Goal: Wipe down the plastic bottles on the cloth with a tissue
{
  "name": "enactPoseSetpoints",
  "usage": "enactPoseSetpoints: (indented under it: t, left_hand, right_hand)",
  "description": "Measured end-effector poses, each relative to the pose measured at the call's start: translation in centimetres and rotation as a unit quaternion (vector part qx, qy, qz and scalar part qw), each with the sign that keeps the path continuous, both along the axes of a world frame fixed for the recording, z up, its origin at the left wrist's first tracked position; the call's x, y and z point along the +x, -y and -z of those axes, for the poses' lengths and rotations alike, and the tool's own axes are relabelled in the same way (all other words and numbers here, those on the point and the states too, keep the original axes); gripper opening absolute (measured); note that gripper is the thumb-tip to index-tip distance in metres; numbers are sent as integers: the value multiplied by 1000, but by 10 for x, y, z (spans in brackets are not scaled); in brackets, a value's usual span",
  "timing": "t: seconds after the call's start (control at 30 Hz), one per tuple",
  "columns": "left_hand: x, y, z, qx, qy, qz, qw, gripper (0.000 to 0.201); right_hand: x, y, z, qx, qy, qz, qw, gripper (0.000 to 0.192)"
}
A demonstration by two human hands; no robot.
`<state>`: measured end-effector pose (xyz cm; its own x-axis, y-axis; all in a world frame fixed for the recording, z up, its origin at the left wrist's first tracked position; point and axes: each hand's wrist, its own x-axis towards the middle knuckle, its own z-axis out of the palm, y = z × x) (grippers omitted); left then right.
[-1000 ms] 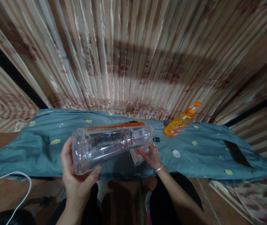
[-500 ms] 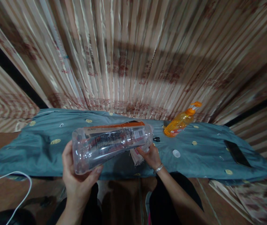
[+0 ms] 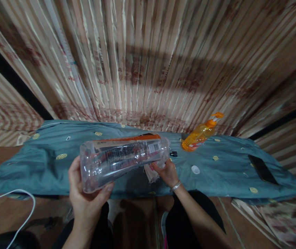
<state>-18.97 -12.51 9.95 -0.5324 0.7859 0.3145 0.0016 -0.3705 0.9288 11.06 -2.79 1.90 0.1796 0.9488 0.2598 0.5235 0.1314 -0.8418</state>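
A clear plastic bottle (image 3: pixel 123 159) with an orange and dark label is held nearly level above the cloth-covered surface, its base to the left. My left hand (image 3: pixel 85 193) wraps round the base end, thumb pressed underneath. At the other end, my right hand (image 3: pixel 166 173) grips the bottle near its neck; its fingertips are partly hidden. Just below the bottle, beside my right hand, hangs or lies a pale cloth-like piece (image 3: pixel 151 174), mostly covered from sight. A small white disc, like a cap (image 3: pixel 195 169), lies to the right of my right hand.
An orange pump bottle (image 3: pixel 198 136) stands at the back right on the teal patterned cloth (image 3: pixel 46 166). Near it lies a small black object (image 3: pixel 173 154). A dark phone (image 3: pixel 263 170) rests farther right. Striped curtains (image 3: pixel 148 69) hang behind, and a white cable (image 3: pixel 32 207) loops at lower left.
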Motion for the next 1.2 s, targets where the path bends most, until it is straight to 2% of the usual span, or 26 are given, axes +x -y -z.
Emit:
enactPoseSetpoints:
  t: [0.13, 0.27, 0.4, 0.5, 0.67, 0.97, 1.2]
  left_hand:
    - [12, 5, -11, -9, 3, -18, 1000, 107]
    - [1, 2, 0, -5, -9, -8, 1000, 112]
    - [-12, -2, 12, -10, -1, 7, 1000, 120]
    - [-12, -1, 11, -13, 10, 13, 1000, 119]
    - [-7, 1, 7, -6, 15, 11, 1000, 115]
    - [-8, 2, 10, -6, 12, 11, 1000, 114]
    - [-12, -1, 13, -16, 12, -4, 1000, 121]
  right_hand:
    - [0, -1, 0, 10, 3, 0, 1000, 56]
    - [0, 0, 0, 11, 8, -1, 1000, 54]
    - [0, 3, 0, 5, 12, -2, 1000, 41]
    - [0, 4, 0, 3, 7, -3, 1000, 36]
    - [2, 0, 4, 5, -3, -9, 1000, 43]
    - [4, -2, 12, -4, -18, -15, 1000, 46]
    - [5, -3, 16, 10, -10, -17, 1000, 45]
